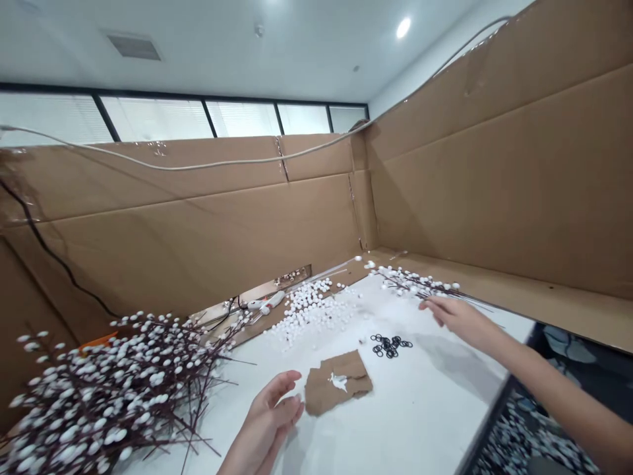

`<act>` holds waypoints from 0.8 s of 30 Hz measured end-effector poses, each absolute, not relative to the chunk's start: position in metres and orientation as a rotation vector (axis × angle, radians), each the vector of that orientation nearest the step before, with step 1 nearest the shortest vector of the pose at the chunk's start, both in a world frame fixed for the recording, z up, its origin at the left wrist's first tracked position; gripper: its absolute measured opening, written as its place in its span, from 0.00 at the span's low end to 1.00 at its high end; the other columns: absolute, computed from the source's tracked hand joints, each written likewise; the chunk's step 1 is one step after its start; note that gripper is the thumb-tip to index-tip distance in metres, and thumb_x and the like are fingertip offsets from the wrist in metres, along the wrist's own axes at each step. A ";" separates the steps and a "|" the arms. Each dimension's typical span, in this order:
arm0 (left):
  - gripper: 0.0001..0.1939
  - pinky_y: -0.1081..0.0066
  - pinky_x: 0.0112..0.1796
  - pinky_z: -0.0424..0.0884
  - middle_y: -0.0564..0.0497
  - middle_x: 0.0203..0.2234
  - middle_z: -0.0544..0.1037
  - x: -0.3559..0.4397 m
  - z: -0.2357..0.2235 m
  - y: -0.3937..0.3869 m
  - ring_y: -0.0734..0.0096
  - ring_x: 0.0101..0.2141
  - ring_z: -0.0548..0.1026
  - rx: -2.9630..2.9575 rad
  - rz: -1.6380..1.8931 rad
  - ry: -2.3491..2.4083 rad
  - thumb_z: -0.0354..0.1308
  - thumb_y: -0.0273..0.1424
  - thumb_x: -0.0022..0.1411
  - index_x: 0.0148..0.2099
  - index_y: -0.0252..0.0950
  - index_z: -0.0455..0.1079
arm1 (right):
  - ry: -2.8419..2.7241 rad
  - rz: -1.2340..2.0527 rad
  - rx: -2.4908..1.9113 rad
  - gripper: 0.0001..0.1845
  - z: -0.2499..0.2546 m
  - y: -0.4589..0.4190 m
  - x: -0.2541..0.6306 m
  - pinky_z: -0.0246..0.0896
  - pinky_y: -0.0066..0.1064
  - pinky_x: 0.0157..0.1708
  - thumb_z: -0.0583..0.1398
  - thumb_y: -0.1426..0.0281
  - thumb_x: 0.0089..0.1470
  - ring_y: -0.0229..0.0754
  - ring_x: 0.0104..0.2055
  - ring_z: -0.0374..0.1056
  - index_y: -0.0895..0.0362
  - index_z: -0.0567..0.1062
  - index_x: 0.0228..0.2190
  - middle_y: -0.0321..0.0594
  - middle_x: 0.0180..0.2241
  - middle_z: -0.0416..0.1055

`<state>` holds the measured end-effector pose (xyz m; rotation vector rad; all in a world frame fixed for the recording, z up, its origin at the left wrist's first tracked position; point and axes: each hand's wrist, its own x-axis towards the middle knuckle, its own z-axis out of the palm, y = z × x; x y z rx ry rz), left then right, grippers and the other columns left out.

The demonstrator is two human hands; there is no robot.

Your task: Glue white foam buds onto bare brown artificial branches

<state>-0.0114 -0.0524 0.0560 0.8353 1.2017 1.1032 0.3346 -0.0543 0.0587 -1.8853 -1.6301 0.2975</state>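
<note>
My left hand (271,417) hovers over the near part of the white table, its fingers curved and apart, with nothing visible in them. Just right of it lies a torn piece of brown cardboard (341,369) with a white smear of paste (339,380) on it. My right hand (455,318) reaches toward the back right, fingers loosely stretched, close to a small bunch of dark stems with white berries (415,282). No held thing shows in it. A cluster of small black rings (390,346) lies between the hands.
Many loose white balls (309,307) spread at the table's back. A white glue gun (270,303) rests beside them. A large pile of white-berried stems (133,389) fills the left side. Cardboard walls (198,231) enclose the back and right; a cable (208,163) crosses them.
</note>
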 end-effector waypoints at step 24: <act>0.08 0.77 0.33 0.71 0.43 0.51 0.70 -0.034 0.052 -0.023 0.65 0.38 0.76 0.854 1.124 1.309 0.66 0.18 0.37 0.22 0.33 0.71 | -1.575 -0.982 -1.889 0.17 0.020 -0.030 0.403 0.48 0.38 0.48 0.47 0.70 0.54 0.53 0.41 0.64 0.67 0.72 0.36 0.59 0.35 0.72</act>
